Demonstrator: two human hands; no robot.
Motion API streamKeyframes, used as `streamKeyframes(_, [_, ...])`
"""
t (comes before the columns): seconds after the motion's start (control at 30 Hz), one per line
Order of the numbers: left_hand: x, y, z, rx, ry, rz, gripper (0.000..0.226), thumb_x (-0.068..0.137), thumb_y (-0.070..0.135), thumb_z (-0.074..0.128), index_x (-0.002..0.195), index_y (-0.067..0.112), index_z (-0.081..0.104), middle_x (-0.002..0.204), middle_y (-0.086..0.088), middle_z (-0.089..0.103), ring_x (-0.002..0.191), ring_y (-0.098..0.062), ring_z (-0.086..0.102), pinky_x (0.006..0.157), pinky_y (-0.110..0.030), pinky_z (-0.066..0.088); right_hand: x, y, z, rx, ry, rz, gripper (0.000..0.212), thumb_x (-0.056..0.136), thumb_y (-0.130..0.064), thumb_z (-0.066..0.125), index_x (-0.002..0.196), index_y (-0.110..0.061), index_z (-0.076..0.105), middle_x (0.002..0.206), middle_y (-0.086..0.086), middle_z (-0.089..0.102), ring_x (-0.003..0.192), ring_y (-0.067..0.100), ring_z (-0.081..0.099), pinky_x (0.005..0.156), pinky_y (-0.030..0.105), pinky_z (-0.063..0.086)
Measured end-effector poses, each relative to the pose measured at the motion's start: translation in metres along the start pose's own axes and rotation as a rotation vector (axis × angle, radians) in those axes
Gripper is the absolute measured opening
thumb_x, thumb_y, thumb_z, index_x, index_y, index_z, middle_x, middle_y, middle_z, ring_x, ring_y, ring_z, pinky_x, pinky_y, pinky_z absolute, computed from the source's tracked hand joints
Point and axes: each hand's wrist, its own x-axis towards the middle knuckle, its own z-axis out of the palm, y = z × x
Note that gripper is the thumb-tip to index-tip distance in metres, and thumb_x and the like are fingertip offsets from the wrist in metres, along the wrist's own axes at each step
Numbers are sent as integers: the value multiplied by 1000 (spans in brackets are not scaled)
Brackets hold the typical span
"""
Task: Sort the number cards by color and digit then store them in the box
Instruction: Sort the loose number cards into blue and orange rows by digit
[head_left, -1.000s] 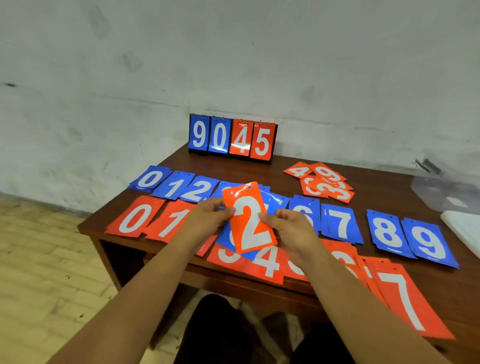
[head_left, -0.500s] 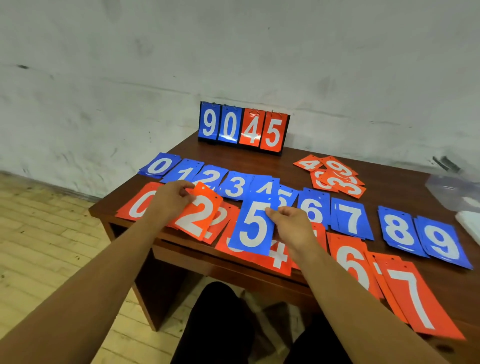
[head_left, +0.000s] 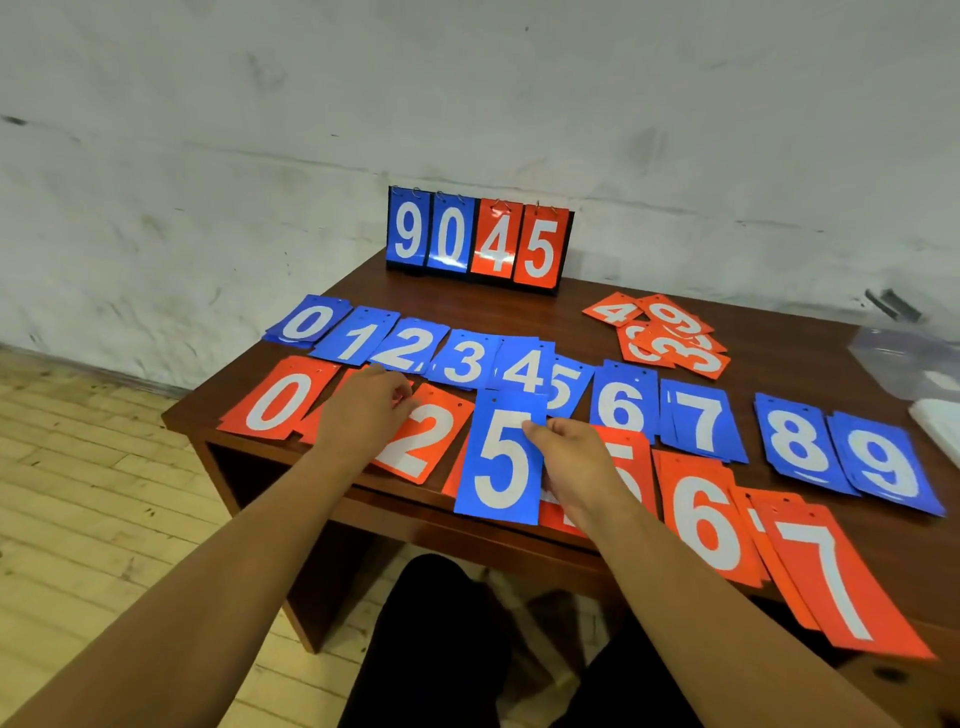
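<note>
- Since only the head view is supplied, every item below is read from it.
- Grip: the blue 5 card is pinched at its right edge by the right hand, thumb on the face and fingers curled behind. Nothing else is held there.
- The left hand is laid over the orange row, left of centre, with fingers curled at the far-left corner of the orange 2 card. Whether that card is pinched or only touched cannot be told.
- Location: the held card is carried at near-centre of the table, over the orange row, with its near end reaching the near table edge.
- Key relation: the blue 5 pile lies just far and slightly right of the held card. It sits between the blue 4 pile and the blue 6 pile, and its left side is overlapped by the 4 pile.
- Axis: the held card's long axis runs near to far with the digit upright, roughly parallel to the pile. A short far-right shift with little rotation is judged sufficient.
- Nearer hand: right. The left hand is well apart, to the left.
- Risk, as judged: the overlapping 4 pile could be nudged on placement.
- The clear box is seen at far right, well apart. With the loose orange heap unsorted, storing is judged not yet started.
</note>
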Motion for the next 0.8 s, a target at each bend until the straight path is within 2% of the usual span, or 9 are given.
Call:
streamKeyframes(0.1, [-10,20,-7,-194,59,34,23,96,36,57,96,17,70,94,1,67,86,-16,62,77,-28,50,1,-5,-5,82,16,-12,25,88,-31,70,94,-7,63,90,2,76,79,18,75,76,42,61])
streamKeyframes(0.2, [-25,57,-20,-705,-204,-82,22,94,41,57,95,22,69,87,6,71,73,-11,67,70,-29,55,-1,-11,-11,78,39,-47,28,88,-33,69,96,-7,63,91,1,75,80,18,74,77,42,61])
streamKeyframes(0.27, [-35,77,-19,-878,-355,-133,10,92,31,64,97,23,67,87,8,71,71,-6,68,64,-24,56,-3,-12,-16,59,51,-86,31,88,-33,68,97,-4,64,93,1,75,81,18,74,76,43,61])
streamKeyframes(0.33, [-42,91,-12,-940,-372,-129,7,90,21,68,96,18,65,91,4,73,79,-8,71,66,-26,59,-6,-12,-24,25,77,-112,29,88,-32,69,95,-4,65,93,1,74,80,18,74,74,41,61])
streamKeyframes(0.43, [-46,108,1,-1061,-400,-172,17,89,19,70,103,10,65,99,-3,75,89,-16,73,76,-37,61,-12,-13,-44,-14,137,-137,19,90,-29,68,90,-10,66,93,1,73,80,16,72,69,37,61])
streamKeyframes(0.5, [-49,120,6,-1096,-427,-169,19,88,18,71,104,9,66,101,-4,75,91,-18,73,76,-38,61,-14,-13,-61,-66,181,-140,11,91,-27,66,88,-17,64,94,-4,68,82,12,68,63,29,59])
streamKeyframes(0.6, [-52,142,10,-1096,-451,-115,17,88,18,71,102,12,65,96,-5,75,83,-15,73,66,-28,58,-16,-14,-89,-131,247,-131,18,90,-31,68,100,-17,66,112,-3,66,102,15,63,71,31,58])
streamKeyframes(0.73, [-53,174,18,-1024,-439,-67,18,88,18,71,103,13,63,94,-5,74,71,-9,71,57,-21,56,-22,-21,-123,-167,319,-148,14,89,-29,69,80,-23,60,95,-7,62,97,15,60,70,31,55])
streamKeyframes(0.8, [-50,189,27,-979,-429,-21,19,89,18,70,105,12,63,93,-6,74,66,-8,70,58,-20,57,-19,-21,-143,-190,380,-151,13,86,-29,73,88,-21,62,102,-4,62,99,16,60,72,33,56])
